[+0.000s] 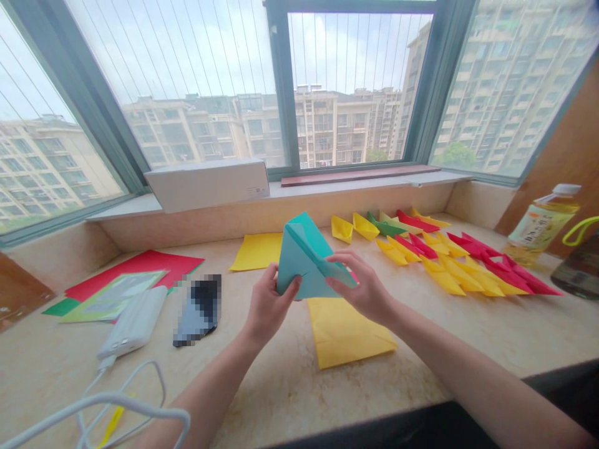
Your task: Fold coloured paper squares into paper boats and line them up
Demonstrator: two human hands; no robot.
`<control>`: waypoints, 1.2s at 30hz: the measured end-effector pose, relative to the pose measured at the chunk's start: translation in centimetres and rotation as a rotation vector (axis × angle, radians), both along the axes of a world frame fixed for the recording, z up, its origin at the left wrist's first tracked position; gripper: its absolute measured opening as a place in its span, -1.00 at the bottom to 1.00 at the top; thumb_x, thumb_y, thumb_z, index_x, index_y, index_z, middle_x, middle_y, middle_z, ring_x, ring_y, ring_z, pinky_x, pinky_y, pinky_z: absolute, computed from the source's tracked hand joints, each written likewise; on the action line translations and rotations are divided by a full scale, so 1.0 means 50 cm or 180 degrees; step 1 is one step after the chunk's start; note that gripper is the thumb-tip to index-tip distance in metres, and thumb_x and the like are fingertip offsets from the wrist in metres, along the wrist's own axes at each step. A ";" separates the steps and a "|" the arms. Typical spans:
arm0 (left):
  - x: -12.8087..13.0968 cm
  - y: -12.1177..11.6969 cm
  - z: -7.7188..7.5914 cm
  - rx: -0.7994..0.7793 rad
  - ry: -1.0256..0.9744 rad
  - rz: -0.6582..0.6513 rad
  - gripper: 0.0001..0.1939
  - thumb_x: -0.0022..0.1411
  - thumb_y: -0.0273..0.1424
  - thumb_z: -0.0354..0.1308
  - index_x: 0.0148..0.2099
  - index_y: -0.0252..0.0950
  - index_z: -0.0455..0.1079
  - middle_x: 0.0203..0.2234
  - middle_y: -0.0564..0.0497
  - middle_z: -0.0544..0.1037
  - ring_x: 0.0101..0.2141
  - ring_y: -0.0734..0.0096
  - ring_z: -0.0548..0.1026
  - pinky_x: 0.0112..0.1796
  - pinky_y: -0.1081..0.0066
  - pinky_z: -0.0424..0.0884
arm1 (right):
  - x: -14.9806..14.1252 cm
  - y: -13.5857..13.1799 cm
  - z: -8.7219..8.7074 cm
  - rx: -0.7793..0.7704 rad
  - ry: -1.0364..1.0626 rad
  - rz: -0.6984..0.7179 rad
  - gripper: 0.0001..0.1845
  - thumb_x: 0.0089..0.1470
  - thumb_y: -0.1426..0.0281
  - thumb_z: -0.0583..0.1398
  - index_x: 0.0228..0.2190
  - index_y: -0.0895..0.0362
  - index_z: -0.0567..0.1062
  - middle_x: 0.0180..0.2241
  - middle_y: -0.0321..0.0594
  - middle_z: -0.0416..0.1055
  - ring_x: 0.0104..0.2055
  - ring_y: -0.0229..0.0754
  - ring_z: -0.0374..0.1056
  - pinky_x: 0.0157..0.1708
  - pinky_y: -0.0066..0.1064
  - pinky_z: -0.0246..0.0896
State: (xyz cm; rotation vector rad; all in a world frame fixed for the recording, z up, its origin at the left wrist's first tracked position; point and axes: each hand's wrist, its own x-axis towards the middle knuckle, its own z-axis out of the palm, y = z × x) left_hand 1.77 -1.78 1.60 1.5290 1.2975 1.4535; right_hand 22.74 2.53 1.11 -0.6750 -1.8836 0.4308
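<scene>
I hold a partly folded teal paper sheet (304, 259) up above the stone sill in front of me. My left hand (269, 305) pinches its lower left corner. My right hand (362, 287) grips its lower right folded edge with thumb and fingers. Under my hands lies a flat yellow sheet (346, 333). Another yellow sheet (257, 251) lies behind the teal paper.
Rows of folded yellow, red and green paper boats (444, 255) cover the right of the sill. A bottle (540, 224) stands far right. Red and green sheets (135, 268), a white power bank (133, 323) with cable and a white box (208, 184) sit left.
</scene>
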 end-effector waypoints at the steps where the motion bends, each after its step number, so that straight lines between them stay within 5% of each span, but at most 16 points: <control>1: 0.002 0.001 -0.004 0.0028 0.0006 0.0001 -0.63 0.14 -0.14 0.30 -0.14 -0.27 0.35 -0.35 -0.01 0.60 -0.37 0.28 0.56 -0.37 0.39 0.49 | -0.003 -0.004 -0.002 0.0081 -0.0099 0.0026 -0.69 0.17 0.32 0.23 -0.02 -0.03 0.49 0.08 -0.08 0.36 0.13 0.01 0.30 0.09 -0.11 0.25; 5: 0.016 0.002 -0.019 0.0073 -0.0064 0.0043 -0.58 0.16 -0.17 0.28 -0.02 -0.32 0.40 -0.16 -0.11 0.60 -0.18 0.20 0.54 -0.16 0.32 0.46 | -0.016 -0.021 -0.016 0.0532 -0.0645 -0.0174 -0.54 0.20 0.31 0.21 0.14 -0.07 0.41 0.35 -0.09 0.02 0.37 0.13 -0.03 0.26 0.11 -0.01; 10: 0.031 -0.002 -0.022 0.0067 -0.0756 -0.0054 -0.49 0.09 -0.20 0.34 0.02 -0.34 0.36 -0.13 -0.13 0.60 -0.18 0.21 0.54 -0.12 0.29 0.45 | -0.031 -0.026 -0.030 0.0851 -0.0845 -0.0099 -0.37 0.25 0.42 0.14 0.30 -0.01 0.16 0.26 -0.06 0.25 0.29 0.01 0.17 0.23 0.03 0.11; 18: 0.034 -0.004 -0.017 -0.0265 -0.1019 -0.0285 -0.59 0.02 -0.29 0.39 -0.10 -0.36 0.47 -0.23 -0.10 0.64 -0.23 0.19 0.55 -0.14 0.28 0.47 | -0.025 -0.013 -0.037 0.0814 -0.0499 -0.0521 -0.53 0.24 0.42 0.19 0.16 -0.06 0.36 0.06 -0.18 0.50 0.05 -0.05 0.45 0.04 -0.11 0.33; 26: 0.037 -0.009 -0.029 -0.0092 -0.0871 -0.0516 -0.69 0.04 -0.35 0.38 -0.15 -0.36 0.55 -0.16 -0.14 0.64 -0.14 0.12 0.56 -0.03 0.25 0.44 | -0.031 -0.038 -0.038 0.1556 -0.1481 -0.0351 -0.41 0.23 0.65 0.02 0.24 0.09 0.29 0.23 -0.14 0.30 0.32 0.02 0.15 0.24 0.04 0.13; 31: 0.033 0.003 -0.044 0.0058 -0.1441 -0.0476 -0.53 0.13 -0.26 0.34 0.07 -0.31 0.48 0.00 -0.16 0.57 0.02 0.08 0.50 0.10 0.18 0.36 | -0.044 -0.042 -0.037 0.1377 -0.1512 -0.0008 -0.34 0.18 0.65 0.00 0.30 0.25 0.15 0.31 0.00 0.13 0.39 0.00 -0.04 0.32 0.03 0.02; 36: 0.031 0.005 -0.026 0.0033 -0.1344 -0.0090 -0.47 0.17 -0.19 0.30 0.13 -0.32 0.43 0.02 -0.17 0.56 0.07 0.06 0.48 0.14 0.12 0.31 | -0.035 -0.028 -0.027 0.1142 -0.1109 0.0306 -0.48 0.29 0.53 0.02 0.24 0.07 0.28 0.25 -0.12 0.27 0.35 -0.10 0.10 0.29 -0.05 0.10</control>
